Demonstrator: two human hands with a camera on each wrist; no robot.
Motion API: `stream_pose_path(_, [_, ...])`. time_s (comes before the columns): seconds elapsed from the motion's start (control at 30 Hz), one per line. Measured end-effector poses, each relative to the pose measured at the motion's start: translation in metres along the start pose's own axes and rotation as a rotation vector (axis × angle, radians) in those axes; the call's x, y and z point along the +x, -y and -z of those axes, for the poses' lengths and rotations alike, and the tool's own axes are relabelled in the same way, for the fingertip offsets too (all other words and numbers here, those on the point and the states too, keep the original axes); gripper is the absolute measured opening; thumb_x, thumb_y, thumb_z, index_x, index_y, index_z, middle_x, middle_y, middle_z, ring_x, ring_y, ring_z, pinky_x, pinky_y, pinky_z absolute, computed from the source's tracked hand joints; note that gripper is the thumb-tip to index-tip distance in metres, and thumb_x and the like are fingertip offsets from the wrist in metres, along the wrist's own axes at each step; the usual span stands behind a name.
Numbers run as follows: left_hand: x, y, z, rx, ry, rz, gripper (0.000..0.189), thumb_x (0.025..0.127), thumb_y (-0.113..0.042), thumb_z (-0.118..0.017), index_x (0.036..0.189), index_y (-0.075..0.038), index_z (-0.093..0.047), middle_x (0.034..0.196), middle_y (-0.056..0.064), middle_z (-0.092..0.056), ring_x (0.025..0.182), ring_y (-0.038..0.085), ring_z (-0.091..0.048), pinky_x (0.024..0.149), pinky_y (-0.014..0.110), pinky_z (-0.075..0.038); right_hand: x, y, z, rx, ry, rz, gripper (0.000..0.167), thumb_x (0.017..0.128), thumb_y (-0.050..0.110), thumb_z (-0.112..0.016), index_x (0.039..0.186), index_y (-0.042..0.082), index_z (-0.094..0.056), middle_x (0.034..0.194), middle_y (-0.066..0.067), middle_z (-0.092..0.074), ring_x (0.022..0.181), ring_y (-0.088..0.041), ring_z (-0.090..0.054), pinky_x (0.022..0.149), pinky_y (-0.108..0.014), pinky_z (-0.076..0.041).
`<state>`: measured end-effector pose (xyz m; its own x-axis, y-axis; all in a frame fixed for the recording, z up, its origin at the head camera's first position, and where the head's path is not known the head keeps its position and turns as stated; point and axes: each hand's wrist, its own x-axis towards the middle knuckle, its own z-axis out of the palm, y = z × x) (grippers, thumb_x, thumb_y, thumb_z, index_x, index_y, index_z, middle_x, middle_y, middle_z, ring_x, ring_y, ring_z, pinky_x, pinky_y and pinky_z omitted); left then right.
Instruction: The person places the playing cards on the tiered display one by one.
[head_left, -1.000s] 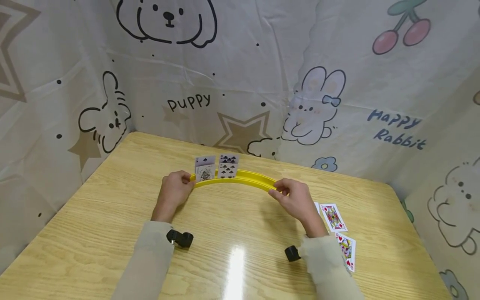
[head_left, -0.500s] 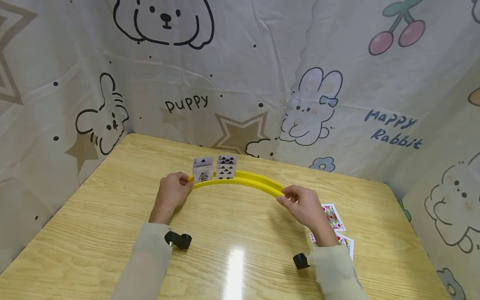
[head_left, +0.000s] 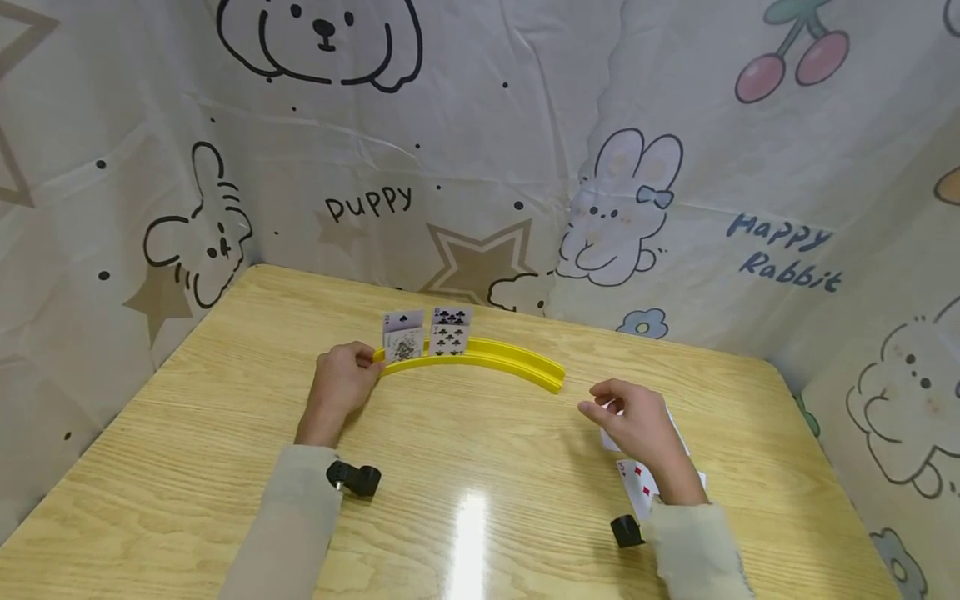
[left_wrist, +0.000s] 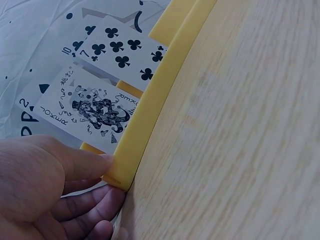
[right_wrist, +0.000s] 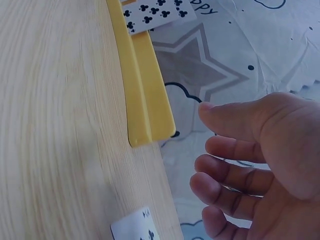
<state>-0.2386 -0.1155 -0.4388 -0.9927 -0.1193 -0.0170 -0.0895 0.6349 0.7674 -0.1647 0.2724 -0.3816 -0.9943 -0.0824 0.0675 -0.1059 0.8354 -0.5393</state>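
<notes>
I see the left hand [head_left: 343, 382] pinching one end of a curved yellow plastic rack [head_left: 517, 362] of standing white playing cards [head_left: 450, 337], near the far edge of a pale wooden table [head_left: 480, 446]. The right hand [head_left: 639, 425] hovers, fingers relaxed, near loose white cards [head_left: 635, 485] toward the right edge.

Pale printed cloth [head_left: 465, 150] surrounds wood-grain tabletop [head_left: 465, 433], nine through three o'clock. Dog face [head_left: 323, 30] at eleven, cherries [head_left: 761, 79] at two, blue lettering [head_left: 792, 272] at three. Bright reflection [head_left: 468, 546] at six.
</notes>
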Motion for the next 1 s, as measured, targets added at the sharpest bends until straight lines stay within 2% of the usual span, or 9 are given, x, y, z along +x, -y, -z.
stream_pose_path(0.3, [0.000,-0.001,0.001,0.001,0.007,0.006,0.027,0.095,-0.015,-0.069,0.115,0.003,-0.068,0.102,0.017,-0.071,0.093,0.029,-0.067,0.081,0.043,-0.054,-0.007,-0.013,0.012,-0.003,0.017,-0.049,0.036,0.093,0.027,-0.073,0.114,-0.002,-0.069,0.092,-0.004,-0.066,0.084,-0.022,-0.056,0.064,-0.033,-0.045])
stream_pose_path(0.57, [-0.001,-0.002,0.003,0.014,-0.002,-0.007,0.026,0.094,-0.014,-0.069,0.114,0.003,-0.069,0.100,0.016,-0.071,0.093,0.029,-0.066,0.083,0.044,-0.052,-0.012,-0.024,0.018,-0.017,0.036,-0.133,0.038,0.093,0.028,-0.072,0.117,-0.001,-0.069,0.096,-0.006,-0.066,0.088,-0.023,-0.055,0.070,-0.035,-0.043])
stream_pose_path(1.0, [-0.001,-0.001,0.002,0.020,0.004,-0.007,0.027,0.095,-0.014,-0.069,0.115,0.004,-0.069,0.100,0.016,-0.070,0.094,0.030,-0.065,0.083,0.045,-0.052,-0.031,-0.046,0.027,-0.057,0.019,-0.117,0.038,0.092,0.026,-0.074,0.114,-0.006,-0.069,0.092,-0.007,-0.065,0.083,-0.022,-0.055,0.067,-0.034,-0.045])
